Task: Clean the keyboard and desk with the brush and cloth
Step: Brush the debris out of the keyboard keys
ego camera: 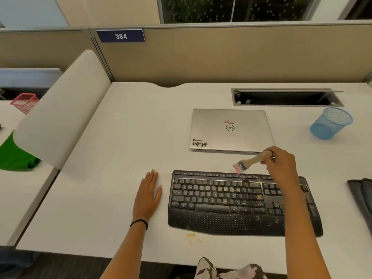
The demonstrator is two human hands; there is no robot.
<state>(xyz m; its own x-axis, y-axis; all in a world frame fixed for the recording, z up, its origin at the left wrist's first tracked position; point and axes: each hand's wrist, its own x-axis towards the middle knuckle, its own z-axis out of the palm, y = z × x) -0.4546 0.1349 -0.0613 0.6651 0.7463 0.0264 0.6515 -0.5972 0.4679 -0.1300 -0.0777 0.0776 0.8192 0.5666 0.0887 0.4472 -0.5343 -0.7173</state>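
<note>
Crumbs (258,197) litter the right half of the keyboard (221,202). My right hand (281,162) grips the brush (249,161), bristles at the top key row; my left hand (150,190) lies flat and relaxed on the desk (120,137). If I flick too hard, I reckon grit scatters toward the laptop (231,129).

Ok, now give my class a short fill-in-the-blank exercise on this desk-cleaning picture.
1. The right hand holds a ____ over the keyboard, near its top edge.
2. The left hand lies flat on the desk, to the ____ of the keyboard.
3. The laptop behind the keyboard has its lid ____.
4. The mesh cup is ____ in colour.

Missing words: brush, left, closed, blue.
</note>
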